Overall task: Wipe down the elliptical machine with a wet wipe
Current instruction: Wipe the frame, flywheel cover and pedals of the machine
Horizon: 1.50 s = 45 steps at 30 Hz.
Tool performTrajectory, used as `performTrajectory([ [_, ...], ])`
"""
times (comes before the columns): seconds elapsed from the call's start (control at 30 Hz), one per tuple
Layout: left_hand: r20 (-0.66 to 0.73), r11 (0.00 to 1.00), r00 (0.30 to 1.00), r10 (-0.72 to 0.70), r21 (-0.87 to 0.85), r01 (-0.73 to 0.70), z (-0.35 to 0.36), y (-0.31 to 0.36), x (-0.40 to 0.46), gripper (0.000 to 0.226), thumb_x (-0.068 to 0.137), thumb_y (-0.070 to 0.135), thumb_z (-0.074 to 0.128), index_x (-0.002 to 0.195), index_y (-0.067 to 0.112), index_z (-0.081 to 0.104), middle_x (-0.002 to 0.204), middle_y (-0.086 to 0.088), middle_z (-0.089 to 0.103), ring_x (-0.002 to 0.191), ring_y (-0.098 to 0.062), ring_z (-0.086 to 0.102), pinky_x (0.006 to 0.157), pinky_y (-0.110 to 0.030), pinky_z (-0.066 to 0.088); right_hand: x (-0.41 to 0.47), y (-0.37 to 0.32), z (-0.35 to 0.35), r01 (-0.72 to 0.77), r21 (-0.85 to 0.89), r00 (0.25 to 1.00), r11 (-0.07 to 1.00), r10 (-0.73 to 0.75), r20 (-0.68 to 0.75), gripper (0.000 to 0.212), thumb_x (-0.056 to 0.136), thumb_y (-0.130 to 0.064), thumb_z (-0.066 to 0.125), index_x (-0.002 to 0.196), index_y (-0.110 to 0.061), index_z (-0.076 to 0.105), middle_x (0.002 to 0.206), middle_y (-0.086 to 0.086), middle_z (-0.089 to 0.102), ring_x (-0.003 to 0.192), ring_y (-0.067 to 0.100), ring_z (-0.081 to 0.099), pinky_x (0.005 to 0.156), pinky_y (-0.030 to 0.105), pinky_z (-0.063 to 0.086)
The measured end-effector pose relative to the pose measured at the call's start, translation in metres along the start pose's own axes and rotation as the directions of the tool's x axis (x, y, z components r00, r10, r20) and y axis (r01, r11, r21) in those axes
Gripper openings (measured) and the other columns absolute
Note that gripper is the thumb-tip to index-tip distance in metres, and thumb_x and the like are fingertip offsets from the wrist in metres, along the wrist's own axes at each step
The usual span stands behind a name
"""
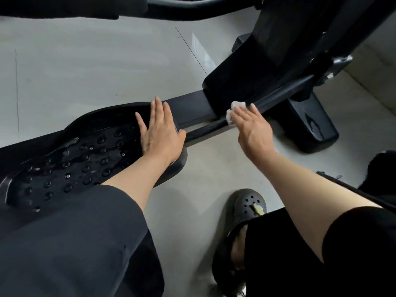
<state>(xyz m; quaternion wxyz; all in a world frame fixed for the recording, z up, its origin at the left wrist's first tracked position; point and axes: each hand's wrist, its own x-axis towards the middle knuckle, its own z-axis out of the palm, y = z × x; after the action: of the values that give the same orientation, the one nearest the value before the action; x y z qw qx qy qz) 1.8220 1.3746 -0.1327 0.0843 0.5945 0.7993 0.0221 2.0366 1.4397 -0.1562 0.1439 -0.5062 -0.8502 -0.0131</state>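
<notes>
Wipe (233, 111): white, crumpled, pressed against the dark rail (267, 99) under the right hand (251, 127); fingers laid nearly straight over it, so pressing flat, not clenched round it; probably held so to spread the damp cloth along the rail's top and let it slide lengthwise.

Rail: part of the elliptical (278, 50), running from the pedal (85, 155) toward the black housing at upper right; wipe sitting roughly midway along it, just short of the housing.

Left hand (159, 133): flat and released on the front end of the pedal, fingers straight, thumb out at the edge nearest the rail; grasping nothing; likely a brace, steadying the pedal so the linkage does not swing under the right hand's push, and propping a crouched body.

Pedal: studded, glossy in patches, with wet-looking sheen round the studs; judged already wiped, though the gloss could be plain reflection. Rail and housing judged the part in hand; upper bars at the top edge hardly in view, state not tellable.

Foot (308, 127): black base block of the frame beyond the right hand, resting on the floor (96, 67), pale grey tile.

Further out: black clog (248, 203) on the floor below the right forearm; dark trouser legs filling the lower corners.

Containers: none in view; no wipe packet, no bin, so source of fresh wipes and place for the spent one not tellable.
</notes>
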Motion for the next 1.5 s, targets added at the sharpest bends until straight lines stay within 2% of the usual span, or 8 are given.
performTrajectory([
  [0.2, 0.02, 0.934, 0.97, 0.242, 0.266, -0.239, -0.003, 0.039, 0.0, 0.062, 0.094, 0.015, 0.043, 0.151, 0.008, 0.019, 0.16, -0.01, 0.019, 0.151, -0.02, 0.003, 0.117, -0.057, -0.011, -0.009, -0.016, 0.011, 0.01, -0.029, 0.998, 1.0, -0.011, -0.055, 0.051, 0.087, -0.007, 0.019, 0.108, -0.001, 0.065, 0.119, 0.018, 0.063, 0.12, 0.035, 0.058, 0.113, 0.044, 0.034],
  [0.33, 0.036, 0.94, 0.943, 0.33, 0.074, -0.332, 0.008, 0.07, 0.013, 0.049, 0.093, 0.006, 0.047, 0.142, 0.01, 0.038, 0.139, -0.006, 0.052, 0.143, -0.02, 0.031, 0.121, -0.044, -0.003, -0.01, -0.008, 0.015, 0.243, 0.039, 0.968, 0.969, -0.24, -0.071, 0.05, 0.09, -0.007, 0.026, 0.119, 0.001, 0.066, 0.125, 0.019, 0.064, 0.117, 0.033, 0.061, 0.109, 0.044, 0.033],
  [0.6, -0.046, 0.958, 0.972, 0.231, -0.165, -0.236, 0.012, 0.1, 0.027, 0.025, 0.099, 0.029, 0.055, 0.105, 0.007, 0.067, 0.089, -0.016, 0.069, 0.109, -0.038, 0.057, 0.115, -0.032, 0.02, 0.012, 0.07, -0.007, -0.131, -0.15, 0.961, 0.98, 0.088, -0.262, 0.049, 0.088, 0.002, 0.03, 0.127, 0.005, 0.059, 0.135, 0.021, 0.056, 0.13, 0.034, 0.051, 0.116, 0.044, 0.026],
  [0.8, -0.154, 0.899, 0.942, 0.297, -0.289, -0.331, 0.026, 0.124, 0.034, 0.027, 0.096, 0.021, 0.06, 0.122, 0.017, 0.062, 0.106, -0.01, 0.068, 0.102, -0.031, 0.06, 0.106, -0.034, 0.033, 0.006, 0.065, 0.01, 0.218, -0.154, 0.93, 0.964, -0.253, -0.267, 0.036, 0.094, -0.009, 0.04, 0.114, -0.001, 0.069, 0.121, 0.015, 0.067, 0.111, 0.032, 0.064, 0.107, 0.043, 0.041],
  [1.0, -0.095, 0.916, 0.97, 0.223, -0.32, -0.242, 0.02, 0.125, 0.048, 0.029, 0.091, 0.022, 0.068, 0.119, 0.013, 0.065, 0.109, -0.007, 0.069, 0.105, -0.027, 0.056, 0.078, -0.031, 0.04, 0.032, 0.119, -0.027, -0.218, -0.153, 0.866, 0.964, 0.118, -0.486, 0.029, 0.068, 0.018, 0.057, 0.09, 0.001, 0.067, 0.095, 0.011, 0.067, 0.073, 0.031, 0.055, 0.051, 0.029, 0.043],
  [1.2, -0.038, 0.932, 0.97, 0.241, -0.271, -0.242, 0.013, 0.126, 0.058, 0.035, 0.086, 0.028, 0.074, 0.119, 0.019, 0.067, 0.112, -0.002, 0.07, 0.111, -0.025, 0.059, 0.079, -0.031, 0.043, 0.017, 0.069, 0.013, -0.31, 0.346, 0.813, 0.885, 0.436, -0.386, 0.024, 0.071, 0.016, 0.048, 0.084, -0.003, 0.055, 0.093, 0.014, 0.056, 0.068, 0.026, 0.051, 0.058, 0.037, 0.043],
  [1.37, -0.05, 0.93, 0.969, 0.242, -0.271, -0.247, 0.015, 0.127, 0.059, 0.036, 0.085, 0.029, 0.074, 0.12, 0.02, 0.067, 0.114, -0.001, 0.07, 0.111, -0.024, 0.06, 0.082, -0.032, 0.043, 0.046, 0.123, -0.026, -0.497, 0.663, 0.458, 0.56, 0.818, -0.348, 0.009, 0.085, 0.003, 0.049, 0.085, -0.005, 0.055, 0.089, 0.004, 0.048, 0.074, 0.012, 0.041, 0.068, 0.014, 0.029],
  [1.5, -0.043, 0.914, 0.959, 0.278, -0.294, -0.278, 0.016, 0.125, 0.059, 0.035, 0.084, 0.03, 0.075, 0.117, 0.021, 0.069, 0.11, 0.0, 0.071, 0.109, -0.023, 0.06, 0.09, -0.034, 0.046, 0.036, 0.085, -0.002, -0.474, 0.747, 0.498, 0.466, 0.841, -0.21, 0.02, 0.081, 0.007, 0.045, 0.081, -0.013, 0.043, 0.082, -0.003, 0.045, 0.067, 0.0, 0.042, 0.064, 0.011, 0.031],
])
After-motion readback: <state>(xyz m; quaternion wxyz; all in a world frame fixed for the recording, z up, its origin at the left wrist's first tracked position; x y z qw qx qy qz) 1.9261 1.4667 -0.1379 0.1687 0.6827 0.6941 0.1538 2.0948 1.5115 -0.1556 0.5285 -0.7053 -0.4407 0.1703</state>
